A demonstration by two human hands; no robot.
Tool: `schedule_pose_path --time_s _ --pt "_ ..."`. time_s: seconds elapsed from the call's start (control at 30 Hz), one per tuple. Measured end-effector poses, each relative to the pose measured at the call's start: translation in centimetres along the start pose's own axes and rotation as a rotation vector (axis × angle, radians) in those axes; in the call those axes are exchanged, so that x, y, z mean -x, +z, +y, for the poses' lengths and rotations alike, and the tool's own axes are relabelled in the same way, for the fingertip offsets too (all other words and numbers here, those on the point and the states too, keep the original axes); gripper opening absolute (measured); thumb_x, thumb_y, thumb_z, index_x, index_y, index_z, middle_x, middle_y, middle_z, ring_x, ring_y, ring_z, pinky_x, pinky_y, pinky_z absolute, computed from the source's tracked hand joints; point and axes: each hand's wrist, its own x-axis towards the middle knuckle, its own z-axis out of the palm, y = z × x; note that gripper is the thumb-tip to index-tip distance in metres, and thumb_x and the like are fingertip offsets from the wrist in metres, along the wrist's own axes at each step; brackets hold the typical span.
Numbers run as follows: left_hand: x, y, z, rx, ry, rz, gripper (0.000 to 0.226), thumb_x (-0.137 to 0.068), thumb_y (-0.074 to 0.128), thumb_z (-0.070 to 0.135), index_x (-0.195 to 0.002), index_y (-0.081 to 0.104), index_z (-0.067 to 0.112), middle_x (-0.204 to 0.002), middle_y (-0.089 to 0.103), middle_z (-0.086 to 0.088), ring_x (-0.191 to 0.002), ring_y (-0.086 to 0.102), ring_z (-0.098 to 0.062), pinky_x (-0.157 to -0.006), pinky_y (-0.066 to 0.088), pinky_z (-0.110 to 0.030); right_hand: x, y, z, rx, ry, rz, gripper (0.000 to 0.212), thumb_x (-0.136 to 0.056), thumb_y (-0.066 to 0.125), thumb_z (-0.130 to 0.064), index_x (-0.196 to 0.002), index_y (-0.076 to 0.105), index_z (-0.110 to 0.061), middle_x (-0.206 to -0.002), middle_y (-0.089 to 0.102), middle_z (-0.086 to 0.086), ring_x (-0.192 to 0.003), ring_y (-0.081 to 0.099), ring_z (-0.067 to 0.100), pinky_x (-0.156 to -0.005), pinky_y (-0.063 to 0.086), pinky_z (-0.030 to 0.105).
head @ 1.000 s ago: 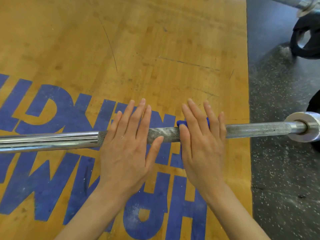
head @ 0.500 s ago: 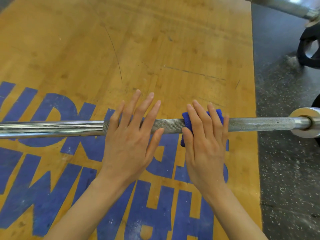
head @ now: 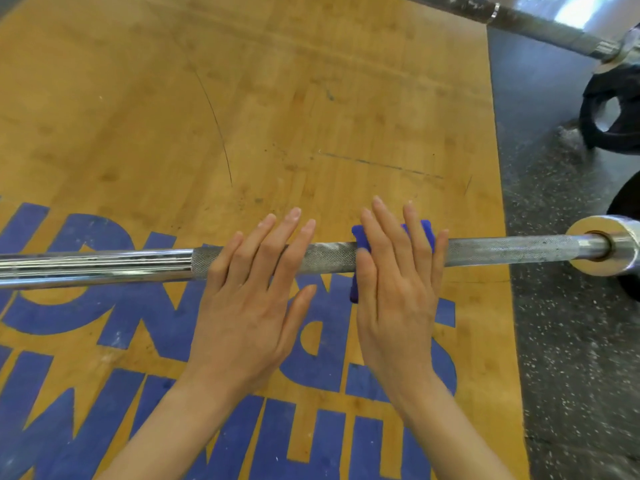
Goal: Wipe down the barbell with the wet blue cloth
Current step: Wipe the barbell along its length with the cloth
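A steel barbell (head: pixel 502 251) lies across the wooden platform from left to right, with a knurled stretch in the middle and a collar (head: pixel 604 244) at the right end. My left hand (head: pixel 252 296) rests flat on the knurled part, fingers straight. Beside it, my right hand (head: pixel 398 282) presses the blue cloth (head: pixel 424 233) flat onto the bar with straight fingers. The cloth is draped over the bar; most of it is hidden under my palm, with edges showing at the fingertips and at the thumb side.
The platform (head: pixel 311 116) is yellow wood with large blue lettering. Dark speckled rubber flooring (head: pixel 571 341) runs along the right. A black weight plate (head: pixel 613 112) and a second barbell (head: pixel 540 26) lie at the far right top.
Both hands have rolled forward over the bar, so more blue cloth shows beyond my right fingertips. The bar sits slightly farther from me in view.
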Motion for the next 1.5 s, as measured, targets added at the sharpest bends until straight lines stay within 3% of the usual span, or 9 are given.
schedule_pose_path --time_s 0.1,0.27,0.43,0.6,0.73,1.1,1.27,1.37,1.5 --pt "-0.3 0.1 0.0 0.006 -0.017 0.011 0.056 -0.103 0.037 0.036 -0.156 0.037 0.016 -0.161 0.037 -0.003 -0.146 0.033 -0.023 -0.122 0.012 -0.036 2.4 -0.3 0.3 -0.008 -0.071 -0.024 0.045 -0.113 0.025 -0.03 -0.153 0.035 -0.014 -0.162 0.032 0.001 -0.155 0.017 0.027 -0.126 0.003 0.048" --pt "-1.1 0.5 -0.2 -0.017 -0.03 0.003 0.054 -0.105 0.036 0.035 -0.156 0.037 0.018 -0.161 0.037 -0.002 -0.146 0.033 -0.023 -0.122 0.01 -0.034 -2.4 0.7 0.0 0.058 -0.003 0.014 0.05 -0.112 0.021 -0.033 -0.148 0.049 -0.012 -0.158 0.041 0.0 -0.152 0.026 0.025 -0.126 0.005 0.047" --pt "-1.6 0.5 -0.4 -0.015 -0.038 -0.008 0.055 -0.104 0.036 0.036 -0.155 0.04 0.017 -0.16 0.039 -0.003 -0.144 0.036 -0.023 -0.121 0.013 -0.036 1.2 0.5 0.7 0.028 -0.077 0.0 0.045 -0.113 0.024 -0.032 -0.153 0.035 -0.015 -0.162 0.032 0.004 -0.154 0.018 0.03 -0.125 0.004 0.052" --pt "-2.2 0.5 -0.6 -0.025 -0.031 -0.022 0.055 -0.105 0.034 0.039 -0.154 0.042 0.016 -0.158 0.041 -0.004 -0.144 0.036 -0.025 -0.121 0.014 -0.038 -3.1 1.1 0.7 0.102 -0.03 0.032 0.05 -0.112 0.022 -0.036 -0.143 0.055 -0.015 -0.154 0.046 0.001 -0.148 0.033 0.03 -0.124 0.011 0.057" --pt "-2.6 0.3 -0.8 0.001 -0.034 -0.041 0.055 -0.104 0.034 0.04 -0.153 0.043 0.016 -0.156 0.044 -0.004 -0.143 0.039 -0.026 -0.121 0.015 -0.038 -0.7 0.2 2.8 0.157 -0.166 -0.003 0.045 -0.113 0.024 -0.033 -0.151 0.041 -0.015 -0.159 0.039 0.003 -0.152 0.025 0.028 -0.125 0.01 0.055" --pt "-4.0 0.6 -1.1 0.002 -0.071 -0.054 0.053 -0.104 0.033 0.039 -0.15 0.047 0.015 -0.151 0.048 -0.004 -0.139 0.046 -0.028 -0.119 0.018 -0.04 -3.1 2.1 2.7 -0.011 0.011 0.09 0.045 -0.111 0.025 -0.03 -0.143 0.05 -0.009 -0.153 0.045 0.005 -0.153 0.021 0.029 -0.126 0.006 0.051" --pt "-4.6 0.7 -1.3 0.004 -0.079 -0.033 0.051 -0.105 0.033 0.039 -0.147 0.05 0.014 -0.148 0.052 -0.005 -0.137 0.047 -0.029 -0.119 0.017 -0.039 -4.0 1.7 4.2 0.044 -0.158 0.06 0.045 -0.111 0.027 -0.029 -0.144 0.048 -0.007 -0.152 0.047 0.009 -0.149 0.029 0.03 -0.126 0.008 0.046" --pt "-5.2 0.8 -1.4 0.008 -0.098 -0.032 0.051 -0.106 0.032 0.04 -0.145 0.051 0.014 -0.145 0.053 -0.005 -0.136 0.048 -0.029 -0.118 0.02 -0.04 -4.4 2.1 3.9 0.006 -0.021 0.108 0.047 -0.112 0.024 -0.028 -0.146 0.044 -0.004 -0.155 0.042 0.011 -0.152 0.023 0.031 -0.126 0.008 0.049" --pt "-5.8 1.1 -1.7 0.019 -0.101 -0.02 0.048 -0.106 0.033 0.037 -0.142 0.054 0.014 -0.142 0.055 -0.005 -0.133 0.049 -0.03 -0.115 0.025 -0.043 -4.3 3.9 1.4 0.041 -0.234 0.035 0.045 -0.112 0.025 -0.029 -0.151 0.034 -0.009 -0.158 0.038 0.009 -0.152 0.022 0.029 -0.126 0.011 0.05"
